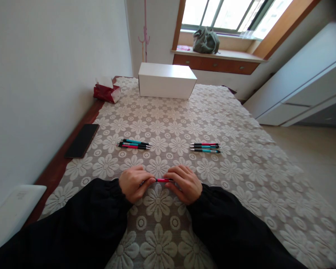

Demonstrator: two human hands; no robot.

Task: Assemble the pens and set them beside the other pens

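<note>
Between my two hands lies a red pen point(164, 180), held level just over or on the flowered tablecloth. My left hand point(136, 183) pinches its left end, and my right hand point(184, 184) grips its right end; both ends are partly hidden by fingers. Beyond my left hand is a group of pens point(134, 144), teal and red with black parts, their metal tips toward the right. Beyond my right hand, three pens point(205, 147) lie side by side, one red and two teal, tips toward the left.
A white box point(166, 81) stands at the table's far end. To the left are a red tissue pack point(106, 92), a black phone or tablet point(82, 141) and a white object point(15, 207) by the wall. The lace tablecloth point(158, 239) covers the table.
</note>
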